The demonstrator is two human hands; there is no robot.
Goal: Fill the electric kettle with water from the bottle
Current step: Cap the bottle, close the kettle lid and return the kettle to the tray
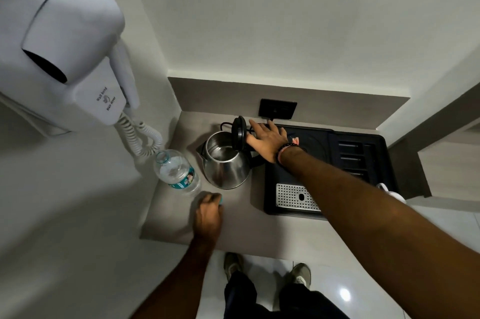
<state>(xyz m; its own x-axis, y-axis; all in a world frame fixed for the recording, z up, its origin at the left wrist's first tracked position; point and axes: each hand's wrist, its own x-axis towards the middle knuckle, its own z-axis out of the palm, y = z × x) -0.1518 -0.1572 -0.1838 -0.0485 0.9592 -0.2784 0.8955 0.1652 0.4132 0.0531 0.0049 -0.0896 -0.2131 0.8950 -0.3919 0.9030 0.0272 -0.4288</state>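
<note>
Though narrow, grey counter (pixel 233 225) with open kettle (pixel 226 170)

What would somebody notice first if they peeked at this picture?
Probably the big white hair dryer hanging on the wall at the upper left. Next, the shiny kettle on the counter with its lid up, the right hand by it, and the uncapped water bottle just to its left.

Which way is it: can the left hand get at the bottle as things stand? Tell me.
Probably yes. The left hand rests on the counter right beside the open bottle, nothing between them, but it is closed around a teal cap.
</note>
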